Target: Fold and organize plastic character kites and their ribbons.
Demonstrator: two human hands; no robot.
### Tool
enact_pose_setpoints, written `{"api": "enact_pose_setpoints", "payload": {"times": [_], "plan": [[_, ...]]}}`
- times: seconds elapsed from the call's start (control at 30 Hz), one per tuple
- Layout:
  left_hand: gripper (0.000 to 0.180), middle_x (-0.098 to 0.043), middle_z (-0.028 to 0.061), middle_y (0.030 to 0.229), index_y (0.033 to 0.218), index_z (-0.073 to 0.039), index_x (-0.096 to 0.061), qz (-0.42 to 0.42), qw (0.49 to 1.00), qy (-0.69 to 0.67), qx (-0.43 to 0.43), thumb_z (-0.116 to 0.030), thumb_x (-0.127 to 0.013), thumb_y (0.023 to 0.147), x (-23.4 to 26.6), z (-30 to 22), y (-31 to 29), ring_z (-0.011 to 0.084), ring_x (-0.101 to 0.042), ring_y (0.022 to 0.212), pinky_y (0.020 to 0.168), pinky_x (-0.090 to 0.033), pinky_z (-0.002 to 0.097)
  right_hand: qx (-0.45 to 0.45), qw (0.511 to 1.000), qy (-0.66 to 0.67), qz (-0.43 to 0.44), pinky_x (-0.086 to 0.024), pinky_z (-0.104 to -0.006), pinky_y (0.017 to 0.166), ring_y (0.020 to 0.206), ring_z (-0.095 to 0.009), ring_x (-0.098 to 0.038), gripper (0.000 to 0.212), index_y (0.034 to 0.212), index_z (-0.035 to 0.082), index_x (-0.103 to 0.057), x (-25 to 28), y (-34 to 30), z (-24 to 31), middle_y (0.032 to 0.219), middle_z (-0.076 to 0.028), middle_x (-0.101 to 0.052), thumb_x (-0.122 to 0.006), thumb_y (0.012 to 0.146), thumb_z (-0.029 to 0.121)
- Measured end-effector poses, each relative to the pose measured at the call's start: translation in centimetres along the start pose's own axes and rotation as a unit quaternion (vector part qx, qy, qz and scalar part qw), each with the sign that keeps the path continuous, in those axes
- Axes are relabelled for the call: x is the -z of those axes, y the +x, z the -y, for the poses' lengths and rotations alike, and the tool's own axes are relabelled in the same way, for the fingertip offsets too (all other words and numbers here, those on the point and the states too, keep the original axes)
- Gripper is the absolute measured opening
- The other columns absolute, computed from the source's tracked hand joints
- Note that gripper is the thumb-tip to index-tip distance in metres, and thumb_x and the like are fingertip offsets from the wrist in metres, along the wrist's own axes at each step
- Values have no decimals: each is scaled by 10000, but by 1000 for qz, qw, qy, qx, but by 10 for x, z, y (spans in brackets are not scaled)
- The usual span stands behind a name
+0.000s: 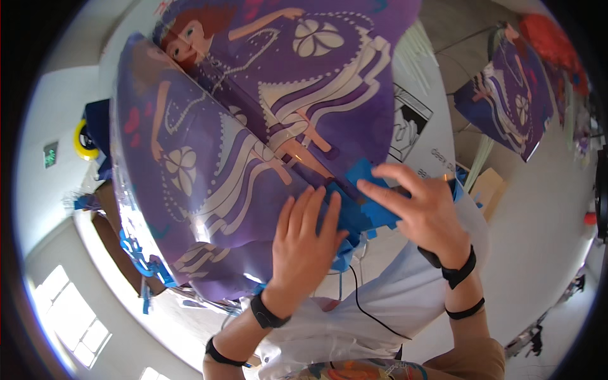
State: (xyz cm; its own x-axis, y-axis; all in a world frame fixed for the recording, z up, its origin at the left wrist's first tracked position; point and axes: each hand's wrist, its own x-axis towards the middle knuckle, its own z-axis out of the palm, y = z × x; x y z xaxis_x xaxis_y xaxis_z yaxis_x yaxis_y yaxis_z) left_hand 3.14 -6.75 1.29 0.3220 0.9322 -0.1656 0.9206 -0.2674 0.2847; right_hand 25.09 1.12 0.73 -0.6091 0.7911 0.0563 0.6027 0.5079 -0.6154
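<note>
A large glossy purple plastic sheet, printed with mirrored red-haired figures in flounced dresses, spreads from the upper left to the centre of the frame, creased along a slanting middle line. At its lower end, just right of centre, lies a crinkled bright-blue piece.

The left hand, below centre, lies palm down over the sheet's lower edge, its fingers stretched out and slightly spread, the tips beside the blue piece. The right hand, right of centre, reaches over the blue piece with two fingers extended and parted; its other fingers are partly hidden, and how firmly it touches cannot be told.

Right of the sheet, the white surface carries a bundle of thin pale-green sticks and a black-and-white print. At the upper right is a smaller purple printed piece; a thin black cable curves below centre.
</note>
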Motion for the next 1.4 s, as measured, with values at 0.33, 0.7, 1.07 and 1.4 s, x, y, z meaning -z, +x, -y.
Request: {"api": "enact_pose_setpoints", "payload": {"times": [0.33, 0.7, 1.07, 1.4], "plan": [[517, -496, 150, 1424, 1358, -145, -652, -52, 986, -88, 130, -414, -680, 917, -30, -28, -8, 327, -470, 1280, 1098, -373, 522, -16, 999, -38, 25, -458, -303, 503, 605, -160, -578, 597, 1235, 138, -741, -34, 12, 3, 932, -14, -556, -722, 653, 3], [374, -573, 92, 1366, 1272, -238, -710, -58, 986, -38, 153, -413, -632, 951, -27, -29, -4, 245, -550, 1228, 1077, -417, 430, 21, 999, -44, 11, -479, -296, 519, 639, -162, -595, 535, 1203, 152, -761, -34, 11, -2, 939, -14, -569, -761, 674, 81], [198, -592, 128, 1361, 1064, -184, -739, -77, 983, -62, 152, -276, -697, 893, -31, -29, -6, 290, -561, 1233, 1062, -435, 456, 22, 995, -79, 64, -456, -276, 506, 662, -138, -591, 515, 1223, 209, -731, -39, 16, 7, 933, -8, -540, -701, 716, 120], [202, -584, 119, 1366, 1075, -189, -740, -70, 983, -64, 154, -275, -688, 900, -28, -29, -4, 286, -551, 1245, 1061, -432, 457, 21, 995, -79, 56, -468, -280, 511, 669, -145, -598, 514, 1222, 183, -720, -39, 15, 7, 932, -9, -540, -702, 711, 125]]}}
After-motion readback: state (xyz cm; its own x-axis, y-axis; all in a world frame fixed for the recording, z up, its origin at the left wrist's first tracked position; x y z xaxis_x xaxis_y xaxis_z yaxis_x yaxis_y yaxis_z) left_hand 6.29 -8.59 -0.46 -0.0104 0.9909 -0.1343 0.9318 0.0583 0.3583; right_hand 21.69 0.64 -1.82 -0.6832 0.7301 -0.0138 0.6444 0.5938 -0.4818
